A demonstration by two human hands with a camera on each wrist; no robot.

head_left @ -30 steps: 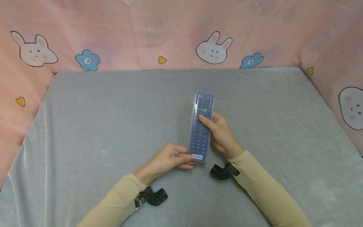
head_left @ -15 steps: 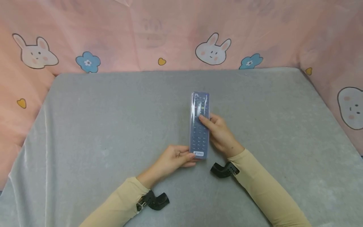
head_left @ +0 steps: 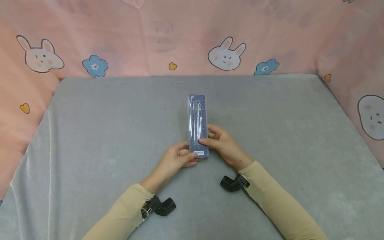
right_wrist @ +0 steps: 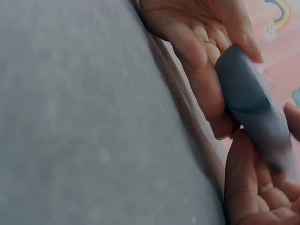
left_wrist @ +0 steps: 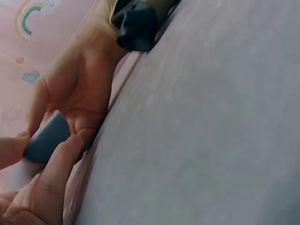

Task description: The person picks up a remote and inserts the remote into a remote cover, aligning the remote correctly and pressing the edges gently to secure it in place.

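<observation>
A long blue-grey remote control (head_left: 195, 116) in a glossy clear cover is held between both hands, its buttons facing up and its far end pointing away. My left hand (head_left: 171, 161) pinches the bottom end, thumb by the white label and fingers beneath. On the lower right side, my right hand (head_left: 225, 146) grips it with the thumb on the buttons and fingers curled at the edge. From the left wrist, the remote's rounded end (left_wrist: 49, 138) shows between the two hands. The right wrist view catches its smooth curved back (right_wrist: 248, 89), partly blurred.
Grey cloth covers the table (head_left: 120, 116) beneath the hands. Pink fabric (head_left: 126, 36) printed with rabbits, flowers and hearts rises along the back and sides. A black bracket (head_left: 163, 206) is strapped to the left wrist, another bracket (head_left: 232, 183) to the right.
The remote control has shifted left and slightly away, carried by both hands. My right hand has slid from its middle down toward the bottom end. The left hand still pinches that end.
</observation>
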